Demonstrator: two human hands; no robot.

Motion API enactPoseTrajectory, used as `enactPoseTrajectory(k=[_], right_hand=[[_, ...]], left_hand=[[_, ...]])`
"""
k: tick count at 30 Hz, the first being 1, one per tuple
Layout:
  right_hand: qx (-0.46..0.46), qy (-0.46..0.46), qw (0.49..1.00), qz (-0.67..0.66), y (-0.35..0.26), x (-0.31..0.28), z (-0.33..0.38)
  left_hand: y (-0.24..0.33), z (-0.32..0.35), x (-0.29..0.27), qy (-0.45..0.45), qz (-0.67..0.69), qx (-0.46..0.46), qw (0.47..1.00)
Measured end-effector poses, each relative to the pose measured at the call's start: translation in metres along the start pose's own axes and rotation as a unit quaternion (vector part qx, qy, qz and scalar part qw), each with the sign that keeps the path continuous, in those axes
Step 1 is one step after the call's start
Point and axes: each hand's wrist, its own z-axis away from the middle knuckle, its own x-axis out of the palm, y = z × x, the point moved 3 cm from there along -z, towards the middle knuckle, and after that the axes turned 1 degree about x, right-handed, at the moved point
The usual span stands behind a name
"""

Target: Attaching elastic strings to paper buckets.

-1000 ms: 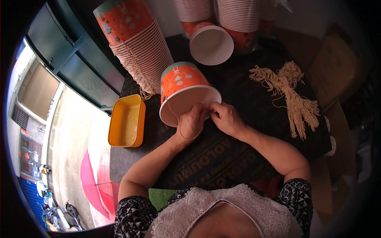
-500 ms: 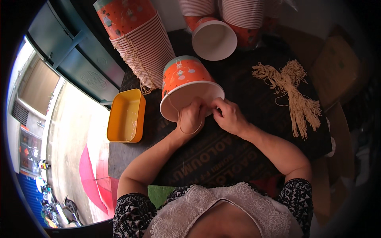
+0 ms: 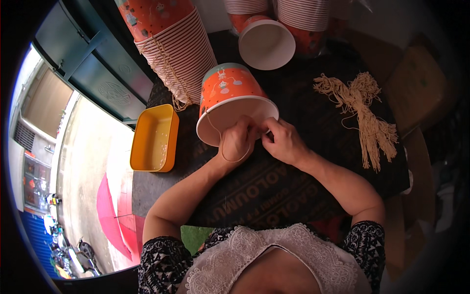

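Observation:
An orange paper bucket (image 3: 235,88) with a grey-green base band lies tilted on the table, its white mouth toward me. A thin beige cord (image 3: 221,145) runs from the left of its rim, loops around my left hand and leads up to my fingertips. My left hand (image 3: 239,137) reaches into the mouth with fingers closed, the cord at them; its fingertips are partly hidden. Close beside it, my right hand (image 3: 281,139) is closed in a pinch at the right side of the rim, where the cord ends up. The exact grip is too small to see.
A tall stack of nested buckets (image 3: 178,54), cords hanging down it, stands at the back left. In front of it sits a yellow plastic box (image 3: 142,147). Another bucket (image 3: 267,45) lies behind, near wrapped stacks (image 3: 303,14). A bundle of cords (image 3: 364,112) lies right.
Both hands keep working close together at the rim, having shifted only slightly. The bucket and surroundings sit a little differently in the picture as the view moves.

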Motion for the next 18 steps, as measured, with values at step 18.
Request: enactPoseTrajectory(k=[18], right_hand=[[-0.048,0.029,0.998,0.039,-0.0010,0.0009,-0.0010]], left_hand=[[-0.0047,-0.0024,-0.0019,-0.051,0.052,-0.057,0.996]])
